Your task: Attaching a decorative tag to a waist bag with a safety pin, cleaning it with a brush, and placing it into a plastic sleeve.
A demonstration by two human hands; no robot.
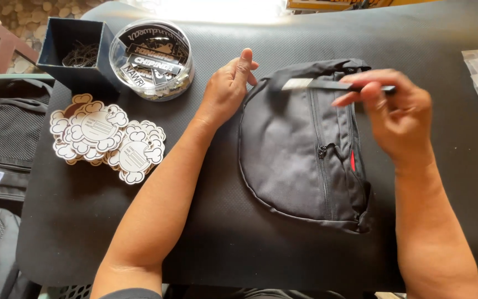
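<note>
I work at a table covered by a dark textured mat [206, 232]. Strong light glares white across its far edge [217, 10]. Beyond the far left corner I see a rough stone wall [29, 14] and a brown wooden frame [4, 41]. To my left lies dark mesh fabric [1, 130].

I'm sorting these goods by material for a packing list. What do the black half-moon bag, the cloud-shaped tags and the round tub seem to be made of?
Black bag: looks like woven synthetic fabric, matte, with stitched seams and zips.
Cloud-shaped tags: probably printed card, flat, pale with darker edges; thin wood is possible.
Round tub: clear hard plastic, glossy, its contents showing through.
</note>
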